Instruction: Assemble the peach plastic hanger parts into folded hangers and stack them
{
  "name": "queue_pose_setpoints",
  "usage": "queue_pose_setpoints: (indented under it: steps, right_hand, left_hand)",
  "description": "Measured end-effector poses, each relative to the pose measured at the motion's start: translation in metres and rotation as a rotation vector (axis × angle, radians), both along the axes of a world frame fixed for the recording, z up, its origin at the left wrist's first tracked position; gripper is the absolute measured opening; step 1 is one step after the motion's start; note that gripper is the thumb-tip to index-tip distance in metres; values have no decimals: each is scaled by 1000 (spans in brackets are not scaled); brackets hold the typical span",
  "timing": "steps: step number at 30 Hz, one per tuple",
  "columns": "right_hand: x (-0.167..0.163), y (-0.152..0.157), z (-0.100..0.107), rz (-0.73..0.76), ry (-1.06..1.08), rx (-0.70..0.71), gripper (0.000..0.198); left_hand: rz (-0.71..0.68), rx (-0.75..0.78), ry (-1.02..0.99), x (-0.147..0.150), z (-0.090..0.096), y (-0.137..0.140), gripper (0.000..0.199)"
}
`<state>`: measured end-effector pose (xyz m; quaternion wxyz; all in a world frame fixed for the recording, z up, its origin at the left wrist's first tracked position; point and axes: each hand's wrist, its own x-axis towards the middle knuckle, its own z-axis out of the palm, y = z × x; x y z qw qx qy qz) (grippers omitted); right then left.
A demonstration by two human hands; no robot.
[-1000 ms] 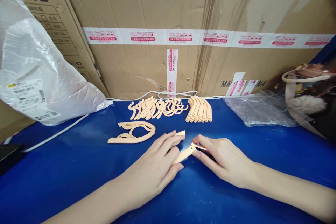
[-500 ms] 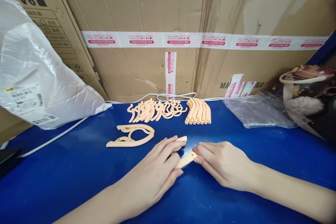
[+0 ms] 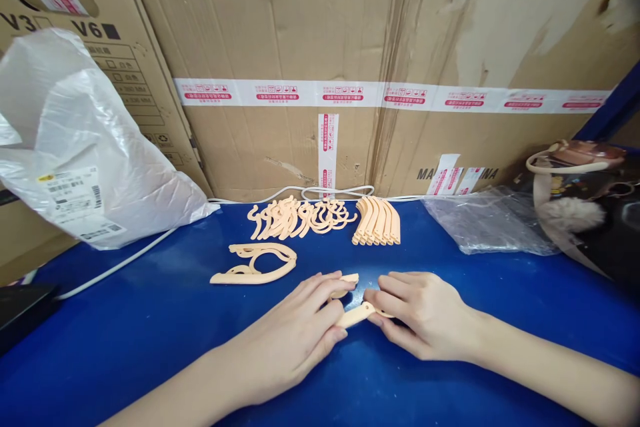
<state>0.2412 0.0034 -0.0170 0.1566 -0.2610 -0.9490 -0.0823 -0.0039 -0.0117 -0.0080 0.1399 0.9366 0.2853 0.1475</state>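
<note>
My left hand [image 3: 300, 333] is closed over two beige plastic hanger arms, mostly hidden by the fingers. The end of one hanger arm [image 3: 357, 315], with a small hole, sticks out toward the right; the tip of the other [image 3: 351, 277] shows above the fingers. My right hand [image 3: 420, 313] pinches a small curved beige piece [image 3: 383, 313] against that holed end; most of it is covered, but it looks like a hanger hook. Left of the hands, a folded hanger [image 3: 265, 276] lies flat on the blue table [image 3: 165, 340].
Behind the hands lie a pile of beige hooks [image 3: 290, 217] and a row of stacked hanger arms [image 3: 377, 220]. A white cable [image 3: 340, 191] runs before the cardboard boxes [image 3: 280, 147]. A white plastic parcel [image 3: 100, 147] stands left; a clear bag [image 3: 480, 217] and a dark bag [image 3: 600, 213] are right.
The view has tilted up slightly, so things sit lower. Both hands keep their hold; the right fingers have shifted a little at the joint, showing more of the curved piece.
</note>
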Motion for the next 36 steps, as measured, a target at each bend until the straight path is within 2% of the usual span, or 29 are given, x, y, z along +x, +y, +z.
queue_pose_setpoints:
  steps: [4, 20, 25, 28, 36]
  right_hand:
    - [-1, -2, 0, 11, 33, 4, 30]
    - [1, -10, 1, 3, 77, -41, 29]
    - [3, -9, 6, 41, 28, -204, 18]
    - [4, -11, 13, 90, 31, -313, 8]
    - [5, -13, 35, 130, 88, -556, 16]
  left_hand:
    - [-20, 1, 49, 1, 5, -1, 21]
    - [-29, -43, 6, 4, 6, -3, 19]
    - [20, -138, 0, 2, 11, -2, 22]
    - [68, -176, -11, -1, 11, 1, 16]
    - [143, -306, -180, -2, 2, 7, 30]
